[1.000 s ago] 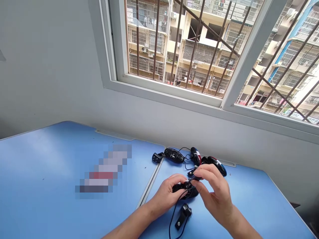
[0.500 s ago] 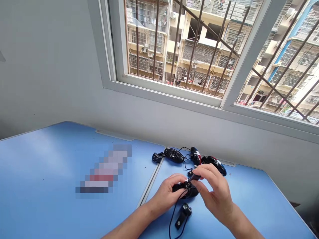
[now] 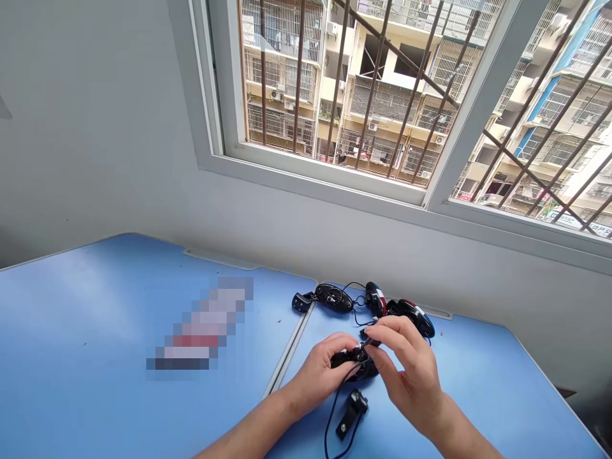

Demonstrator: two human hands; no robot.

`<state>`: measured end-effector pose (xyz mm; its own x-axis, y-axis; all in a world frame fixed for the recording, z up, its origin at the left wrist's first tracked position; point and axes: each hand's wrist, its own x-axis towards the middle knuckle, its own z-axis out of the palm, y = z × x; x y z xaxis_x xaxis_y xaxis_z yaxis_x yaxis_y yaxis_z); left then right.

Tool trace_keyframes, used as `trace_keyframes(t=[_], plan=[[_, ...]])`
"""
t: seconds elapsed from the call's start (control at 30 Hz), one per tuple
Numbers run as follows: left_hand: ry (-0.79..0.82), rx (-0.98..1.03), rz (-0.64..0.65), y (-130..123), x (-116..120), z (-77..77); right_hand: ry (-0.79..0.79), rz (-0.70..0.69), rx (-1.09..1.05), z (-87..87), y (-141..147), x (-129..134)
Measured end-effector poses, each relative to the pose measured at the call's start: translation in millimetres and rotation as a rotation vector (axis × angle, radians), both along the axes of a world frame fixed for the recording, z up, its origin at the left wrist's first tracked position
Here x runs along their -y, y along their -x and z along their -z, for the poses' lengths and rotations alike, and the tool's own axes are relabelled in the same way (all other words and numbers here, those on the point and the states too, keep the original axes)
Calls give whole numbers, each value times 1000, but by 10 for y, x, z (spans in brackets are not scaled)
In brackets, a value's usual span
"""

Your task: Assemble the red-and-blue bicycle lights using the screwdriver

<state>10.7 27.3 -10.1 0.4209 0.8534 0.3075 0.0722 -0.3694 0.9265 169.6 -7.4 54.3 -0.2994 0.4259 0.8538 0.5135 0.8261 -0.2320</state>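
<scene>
Holding a black oval wired unit [image 3: 356, 371] above the blue table [image 3: 95, 319], right of its centre seam.

The unit is cupped by the half-closed left hand [image 3: 318, 376]; a small black connector [image 3: 369, 342] is pinched by the right hand [image 3: 411, 376]. A black bracket [image 3: 351, 414] is left near, and further oval units [image 3: 333, 298] far.

From my screen I can read no words here. On the far building I see one small red sign [image 3: 466, 196] and one pale sign [image 3: 568, 220], but they are too small to read. On the blue table [image 3: 71, 331], a square-pixel blur [image 3: 201, 325] hides what lies there.
</scene>
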Motion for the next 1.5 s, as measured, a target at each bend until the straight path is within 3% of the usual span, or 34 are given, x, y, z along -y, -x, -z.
trace_keyframes(t=[0.2, 0.43, 0.63, 0.8, 1.03, 1.33, 1.5], plan=[[-15, -13, -10, 0, -5, -3, -1, -111, 25, -39, -10, -2], [2, -5, -3, 2, 2, 2, -12, 68, -24, 22, -10, -27], [7, 4, 0, 8, 8, -24, 76, -81, 21, -50, -53, 3], [8, 0, 1, 4, -6, -22, 141, -112, 40, -65, -39, 41], [16, -1, 0, -1, 18, -8, 16, 22, 8, -52, -53, -12], [5, -2, -14, -9, 1, -19, 83, -199, 124, -165, -74, 18], [19, 0, -11, -4, 7, -30, 52, -92, 101, -103, -59, 18]])
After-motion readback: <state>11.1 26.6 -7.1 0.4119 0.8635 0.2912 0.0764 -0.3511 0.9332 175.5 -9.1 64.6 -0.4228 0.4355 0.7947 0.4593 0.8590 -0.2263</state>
